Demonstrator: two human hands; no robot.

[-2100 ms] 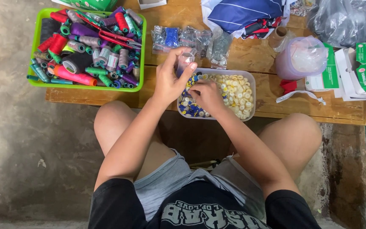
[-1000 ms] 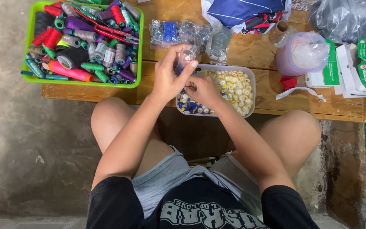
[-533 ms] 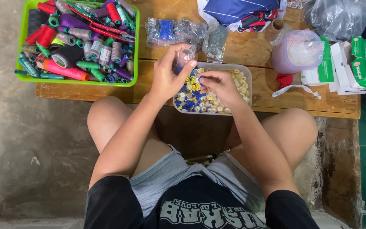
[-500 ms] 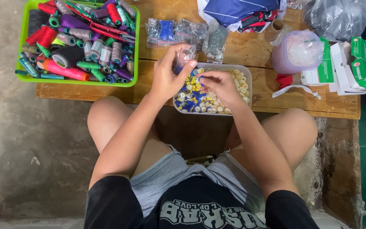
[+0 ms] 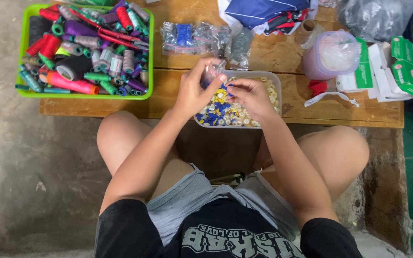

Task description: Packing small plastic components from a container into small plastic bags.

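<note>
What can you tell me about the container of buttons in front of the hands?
The clear plastic container is a shallow rectangular tray with rounded corners, open-topped, lying flat at the near edge of the wooden bench. It holds loose buttons: mostly cream and white to the right, blue and yellow ones to the left. The right hand rests over its middle, fingers among the buttons; the left hand holds a small clear bag above its left end.

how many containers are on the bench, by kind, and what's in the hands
green basket of thread spools: 1
clear tub of buttons: 1
lidded purple tub: 1
green and white boxes: 2
total: 5
The left hand holds a small clear bag; the right hand pinches a blue button over the clear tub.
</note>
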